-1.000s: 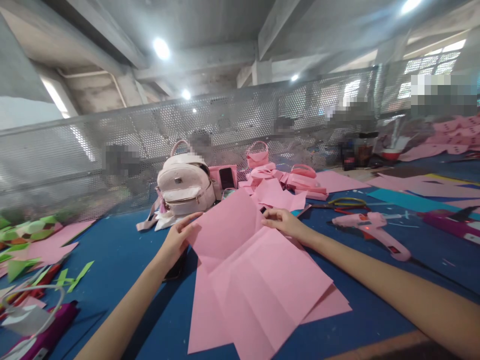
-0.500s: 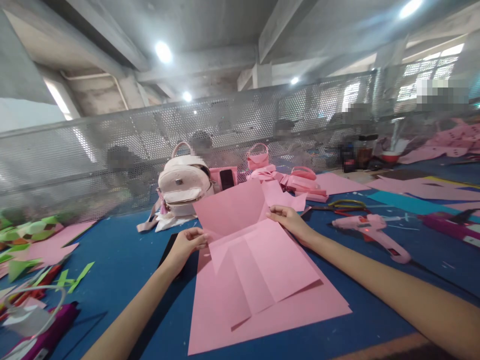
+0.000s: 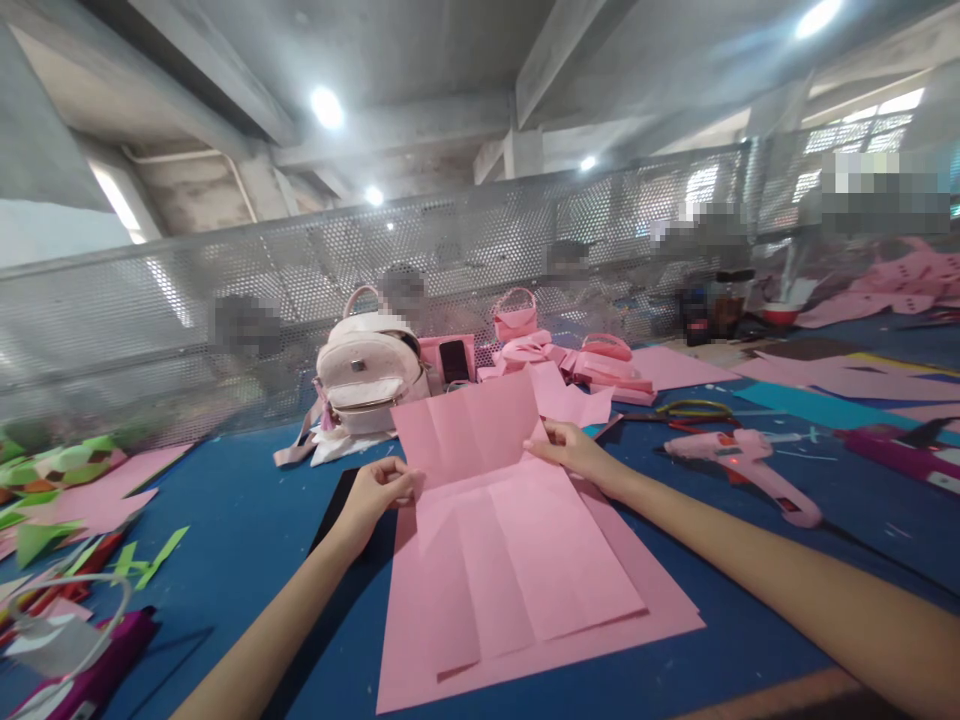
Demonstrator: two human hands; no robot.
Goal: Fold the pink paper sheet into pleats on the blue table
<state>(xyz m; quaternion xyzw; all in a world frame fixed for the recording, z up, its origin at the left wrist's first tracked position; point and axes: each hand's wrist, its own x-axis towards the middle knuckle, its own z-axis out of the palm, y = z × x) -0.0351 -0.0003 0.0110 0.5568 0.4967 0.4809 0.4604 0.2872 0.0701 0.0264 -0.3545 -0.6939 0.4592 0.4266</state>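
A creased pink paper sheet (image 3: 517, 540) is held between my two hands, its far part folded up and its near part sloping toward me. My left hand (image 3: 382, 490) pinches its left edge at the cross fold. On the right edge, my right hand (image 3: 566, 447) grips it between thumb and fingers. Lengthwise creases run through both parts of the paper. Beneath it a larger pink sheet (image 3: 660, 620) lies flat on the blue table (image 3: 240, 560). Partly behind my left wrist is a dark flat object (image 3: 335, 505), whose kind I cannot make out.
A white backpack (image 3: 371, 365) stands behind the paper, near a phone (image 3: 454, 361) and small pink paper bags (image 3: 517, 318). To the right lie a pink glue gun (image 3: 750, 465) and scissors (image 3: 690, 411). Green paper strips (image 3: 161, 555) and a purple power strip (image 3: 105, 665) are at left.
My right hand has moved slightly left and down along the paper's edge. The sheet now faces me more squarely, and its near edge has come lower, with creases showing in the raised part.
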